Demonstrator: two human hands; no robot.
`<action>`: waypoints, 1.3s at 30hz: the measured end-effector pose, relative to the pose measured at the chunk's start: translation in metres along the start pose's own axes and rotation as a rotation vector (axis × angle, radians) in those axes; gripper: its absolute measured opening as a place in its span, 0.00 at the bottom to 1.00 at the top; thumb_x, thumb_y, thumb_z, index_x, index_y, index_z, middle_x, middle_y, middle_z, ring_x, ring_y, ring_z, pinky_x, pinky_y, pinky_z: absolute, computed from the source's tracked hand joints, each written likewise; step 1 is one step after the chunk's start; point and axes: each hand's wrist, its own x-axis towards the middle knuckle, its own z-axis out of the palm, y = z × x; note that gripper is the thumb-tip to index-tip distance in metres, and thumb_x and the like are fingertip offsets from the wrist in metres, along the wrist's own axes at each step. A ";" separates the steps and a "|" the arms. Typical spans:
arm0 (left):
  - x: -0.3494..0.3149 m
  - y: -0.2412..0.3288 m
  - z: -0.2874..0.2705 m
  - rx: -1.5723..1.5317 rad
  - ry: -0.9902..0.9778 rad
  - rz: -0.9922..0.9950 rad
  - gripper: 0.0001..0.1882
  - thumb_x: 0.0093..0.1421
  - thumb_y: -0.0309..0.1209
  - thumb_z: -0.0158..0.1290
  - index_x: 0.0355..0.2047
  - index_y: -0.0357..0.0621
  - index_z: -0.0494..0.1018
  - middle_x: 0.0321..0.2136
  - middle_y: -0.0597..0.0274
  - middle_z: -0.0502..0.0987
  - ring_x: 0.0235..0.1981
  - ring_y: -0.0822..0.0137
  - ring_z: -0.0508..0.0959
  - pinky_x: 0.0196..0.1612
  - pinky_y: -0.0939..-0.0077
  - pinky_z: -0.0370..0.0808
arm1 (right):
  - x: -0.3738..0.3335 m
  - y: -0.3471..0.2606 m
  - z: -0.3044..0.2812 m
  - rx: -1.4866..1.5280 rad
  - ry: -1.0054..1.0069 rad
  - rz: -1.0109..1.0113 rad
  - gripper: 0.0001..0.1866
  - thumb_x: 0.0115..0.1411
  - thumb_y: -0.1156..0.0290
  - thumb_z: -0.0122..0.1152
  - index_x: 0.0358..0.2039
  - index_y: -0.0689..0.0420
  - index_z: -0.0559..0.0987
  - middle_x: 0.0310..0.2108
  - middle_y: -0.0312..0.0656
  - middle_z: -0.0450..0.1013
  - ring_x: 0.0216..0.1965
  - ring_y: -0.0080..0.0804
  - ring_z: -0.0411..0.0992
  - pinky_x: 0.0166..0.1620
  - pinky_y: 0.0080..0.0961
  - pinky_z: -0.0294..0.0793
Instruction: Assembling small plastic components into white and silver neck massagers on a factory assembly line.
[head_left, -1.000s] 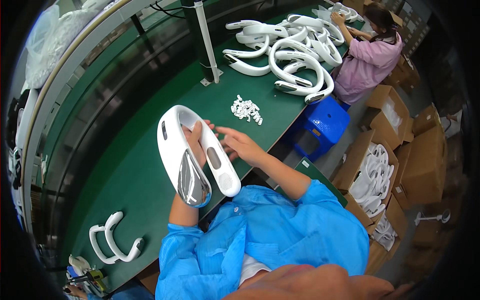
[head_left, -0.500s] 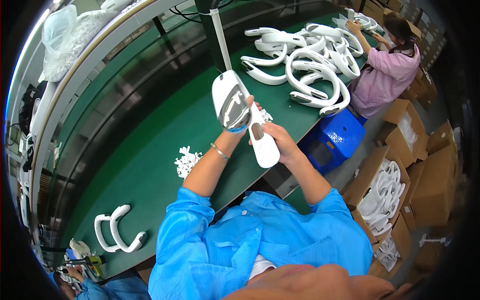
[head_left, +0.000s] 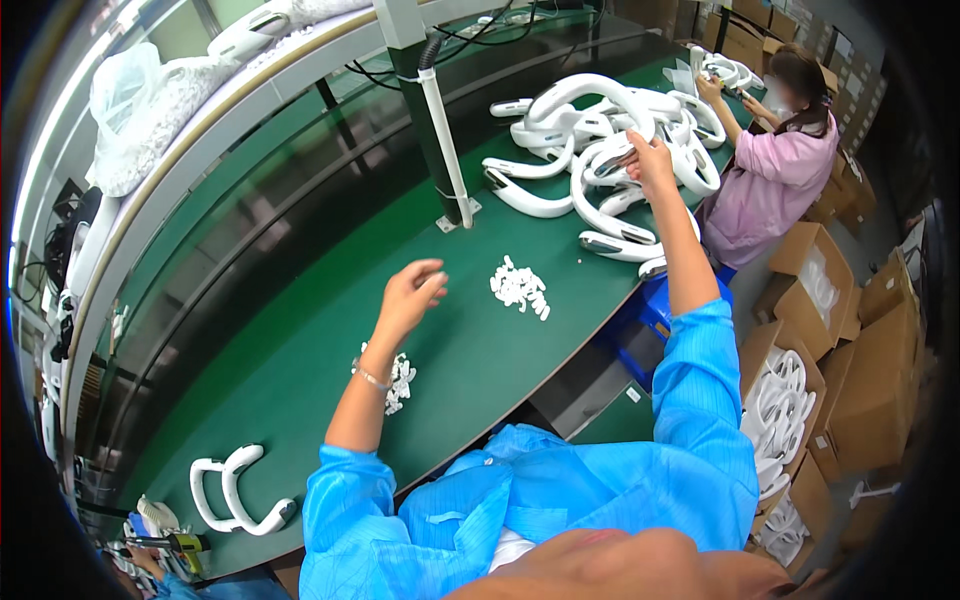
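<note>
My right hand (head_left: 652, 166) is stretched out to the far right, closed around one end of a white U-shaped plastic casing (head_left: 578, 86). That casing arches over a heap of similar white curved casings (head_left: 540, 203) on the green table. Over the middle of the table hovers my left hand (head_left: 412, 296), empty, with loosely bent fingers. Between the hands and nearer to me lies a small pile of white plastic parts (head_left: 519, 285). A second pile of small white parts (head_left: 400, 384) is partly hidden behind my left forearm.
Two white curved casings (head_left: 232, 490) lie at the table's left end, near a yellow-green power tool (head_left: 182, 543). A post (head_left: 440, 150) rises from the table. A blue stool (head_left: 650, 310) and cardboard boxes (head_left: 870, 350) stand right. A co-worker in pink (head_left: 775, 180) sits far right.
Both hands held a white casing before me. Now my right hand has swung to the far-right heap, gripping a casing; I cannot tell if it is the same one. My left hand has let go.
</note>
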 end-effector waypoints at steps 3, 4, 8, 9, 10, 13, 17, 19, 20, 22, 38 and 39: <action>-0.015 -0.018 -0.025 0.008 0.043 -0.011 0.20 0.59 0.34 0.52 0.49 0.36 0.69 0.39 0.55 0.78 0.36 0.68 0.78 0.35 0.77 0.75 | 0.062 0.037 -0.017 -0.025 0.058 0.103 0.21 0.54 0.58 0.61 0.32 0.67 0.73 0.19 0.44 0.74 0.11 0.21 0.65 0.13 0.13 0.63; -0.022 -0.021 -0.031 0.007 0.084 -0.033 0.20 0.59 0.33 0.51 0.49 0.35 0.69 0.39 0.54 0.78 0.35 0.68 0.78 0.35 0.77 0.75 | 0.071 0.045 -0.018 -0.011 0.090 0.156 0.22 0.54 0.58 0.61 0.32 0.69 0.74 0.20 0.46 0.75 0.11 0.22 0.65 0.13 0.13 0.64; -0.042 -0.033 -0.053 -0.001 0.176 -0.067 0.18 0.61 0.33 0.50 0.48 0.34 0.68 0.37 0.56 0.77 0.34 0.69 0.78 0.34 0.78 0.75 | 0.078 0.053 -0.001 0.023 0.265 0.098 0.24 0.53 0.61 0.62 0.35 0.75 0.72 0.24 0.54 0.74 0.17 0.37 0.75 0.18 0.26 0.78; -0.049 -0.034 -0.058 -0.021 0.195 -0.076 0.18 0.61 0.33 0.50 0.48 0.34 0.68 0.36 0.56 0.77 0.33 0.69 0.78 0.34 0.78 0.75 | 0.075 0.053 0.006 0.027 0.238 0.115 0.27 0.54 0.58 0.61 0.37 0.76 0.70 0.28 0.55 0.74 0.19 0.42 0.76 0.19 0.28 0.79; -0.053 -0.036 -0.062 -0.024 0.199 -0.088 0.18 0.61 0.33 0.50 0.48 0.34 0.68 0.36 0.56 0.77 0.33 0.69 0.78 0.34 0.78 0.75 | 0.070 0.051 0.008 0.020 0.233 0.125 0.27 0.54 0.58 0.61 0.37 0.76 0.70 0.28 0.55 0.74 0.19 0.42 0.76 0.19 0.28 0.79; -0.074 -0.045 -0.074 -0.026 0.244 -0.115 0.17 0.61 0.32 0.49 0.48 0.34 0.68 0.36 0.57 0.77 0.32 0.70 0.78 0.33 0.79 0.75 | 0.064 0.046 -0.001 -0.221 0.083 0.197 0.35 0.57 0.45 0.53 0.40 0.74 0.71 0.26 0.57 0.75 0.20 0.41 0.77 0.18 0.26 0.78; -0.116 -0.048 -0.093 0.007 0.300 -0.116 0.17 0.61 0.31 0.49 0.48 0.34 0.68 0.36 0.57 0.77 0.32 0.69 0.78 0.33 0.79 0.75 | 0.044 0.035 -0.005 -0.296 0.130 0.165 0.43 0.55 0.36 0.48 0.31 0.76 0.75 0.26 0.57 0.76 0.20 0.39 0.76 0.20 0.25 0.76; -0.142 -0.064 -0.110 -0.005 0.381 -0.135 0.17 0.60 0.29 0.50 0.48 0.33 0.69 0.37 0.55 0.78 0.33 0.70 0.78 0.32 0.81 0.74 | 0.048 0.041 0.000 -0.324 0.107 0.165 0.43 0.54 0.35 0.49 0.30 0.76 0.76 0.25 0.56 0.76 0.19 0.38 0.75 0.19 0.25 0.75; -0.155 -0.071 -0.117 0.003 0.418 -0.132 0.18 0.60 0.30 0.50 0.48 0.34 0.69 0.37 0.54 0.78 0.33 0.70 0.78 0.33 0.81 0.74 | 0.055 0.047 -0.006 -0.347 0.097 0.150 0.43 0.54 0.34 0.49 0.28 0.74 0.77 0.24 0.54 0.76 0.18 0.35 0.75 0.19 0.24 0.74; -0.180 -0.076 -0.128 0.037 0.492 -0.127 0.18 0.60 0.32 0.50 0.49 0.36 0.69 0.38 0.55 0.78 0.34 0.70 0.78 0.34 0.81 0.74 | 0.071 0.063 -0.026 -0.409 0.050 0.041 0.39 0.55 0.36 0.48 0.17 0.67 0.79 0.15 0.45 0.74 0.13 0.30 0.72 0.17 0.22 0.73; -0.339 -0.107 -0.152 0.983 1.040 -0.236 0.13 0.53 0.33 0.56 0.39 0.45 0.73 0.28 0.57 0.77 0.24 0.56 0.77 0.27 0.63 0.74 | -0.295 0.105 0.271 -0.664 -1.234 -1.123 0.16 0.48 0.82 0.52 0.37 0.57 0.79 0.46 0.48 0.72 0.47 0.45 0.70 0.48 0.31 0.72; -0.358 -0.107 -0.161 0.991 1.075 -0.269 0.13 0.53 0.33 0.56 0.39 0.45 0.73 0.28 0.57 0.77 0.24 0.56 0.77 0.27 0.63 0.74 | -0.295 0.115 0.274 -0.686 -1.248 -1.123 0.14 0.48 0.81 0.52 0.36 0.57 0.80 0.45 0.47 0.73 0.46 0.45 0.71 0.47 0.31 0.72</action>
